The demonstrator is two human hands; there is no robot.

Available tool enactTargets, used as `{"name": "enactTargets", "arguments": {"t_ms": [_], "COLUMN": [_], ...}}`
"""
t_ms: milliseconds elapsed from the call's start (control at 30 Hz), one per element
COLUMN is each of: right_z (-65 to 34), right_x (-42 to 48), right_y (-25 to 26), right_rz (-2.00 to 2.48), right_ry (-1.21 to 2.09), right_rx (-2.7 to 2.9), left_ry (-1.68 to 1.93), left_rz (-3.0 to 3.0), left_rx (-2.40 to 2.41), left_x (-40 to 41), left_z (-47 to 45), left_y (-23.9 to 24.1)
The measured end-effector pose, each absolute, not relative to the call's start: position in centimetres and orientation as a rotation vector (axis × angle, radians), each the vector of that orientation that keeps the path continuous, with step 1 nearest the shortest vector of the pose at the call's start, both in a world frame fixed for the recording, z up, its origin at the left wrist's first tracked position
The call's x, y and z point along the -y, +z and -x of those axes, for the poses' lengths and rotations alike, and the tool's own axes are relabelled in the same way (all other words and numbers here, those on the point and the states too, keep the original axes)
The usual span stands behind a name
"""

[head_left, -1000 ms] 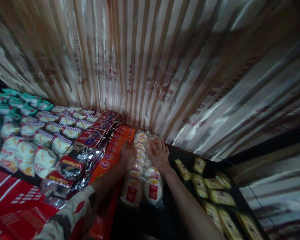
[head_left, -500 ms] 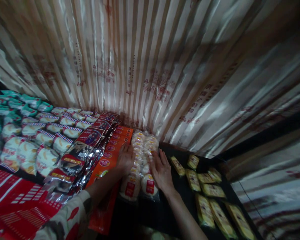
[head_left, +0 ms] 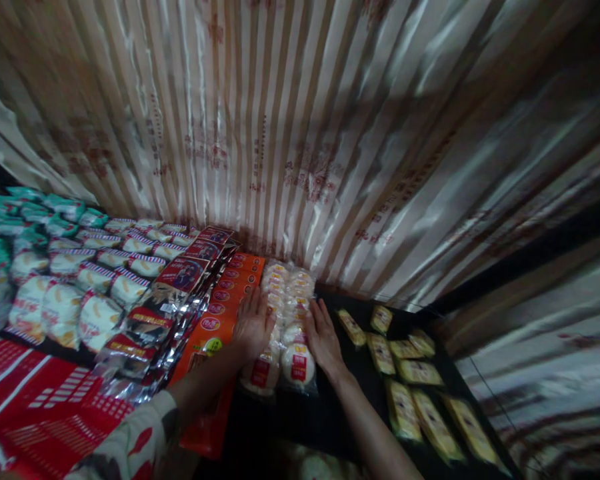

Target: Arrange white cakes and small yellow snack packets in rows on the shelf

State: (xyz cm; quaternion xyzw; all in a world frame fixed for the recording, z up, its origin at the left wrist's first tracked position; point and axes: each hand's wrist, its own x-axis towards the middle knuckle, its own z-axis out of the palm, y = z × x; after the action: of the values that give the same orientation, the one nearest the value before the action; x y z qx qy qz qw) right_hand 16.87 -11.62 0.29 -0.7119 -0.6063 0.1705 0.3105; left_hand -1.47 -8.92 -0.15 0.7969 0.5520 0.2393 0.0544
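Two rows of round white packaged cakes (head_left: 299,365) in clear wrappers with red labels lie side by side on a black surface. My left hand (head_left: 253,325) rests against the left row, fingers stretched forward, at the edge of the orange packets (head_left: 224,293). Along the outer side of the right row lies my right hand (head_left: 325,338), its fingers extended and touching the wrappers. Both hands flank the rows with palms turned toward them. Part of the left row is hidden behind my left hand.
Dark red and silver packets (head_left: 180,273), white bread bags (head_left: 100,319) and green bags (head_left: 63,208) fill the left side. A red plastic basket (head_left: 55,407) stands front left. Small yellow packets (head_left: 420,372) lie scattered at right. A patterned curtain (head_left: 260,133) hangs behind.
My right hand has shifted slightly outward and lies flatter along the right row. My left hand stays at the left row. The view has moved slightly.
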Motion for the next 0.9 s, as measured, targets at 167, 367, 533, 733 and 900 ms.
{"name": "enactTargets", "arguments": {"t_ms": [167,367,533,733,900], "right_z": [-17.5,-17.6,-17.6,-17.0,-17.1], "right_x": [10.0,10.3,13.7,21.5,29.1], "right_y": [-0.1,0.5,0.7,-0.3,-0.9], "right_rz": [1.922,1.903,1.855,1.732,1.719], "right_ry": [0.555,0.597,0.531,0.391,0.307], "right_rx": [1.579,1.502,1.352,1.270,1.312], "left_ry": [0.654,0.711,0.761,0.578,0.398], "left_rz": [-2.494,-2.511,-2.579,-2.574,-2.415], "left_rx": [-1.609,-1.602,-1.466,-1.146,-0.721], "left_x": [9.3,9.3,12.3,19.8,27.2], "left_z": [0.7,0.9,0.9,-0.2,-1.2], "left_y": [-1.2,-0.6,2.0,4.5,4.4]}}
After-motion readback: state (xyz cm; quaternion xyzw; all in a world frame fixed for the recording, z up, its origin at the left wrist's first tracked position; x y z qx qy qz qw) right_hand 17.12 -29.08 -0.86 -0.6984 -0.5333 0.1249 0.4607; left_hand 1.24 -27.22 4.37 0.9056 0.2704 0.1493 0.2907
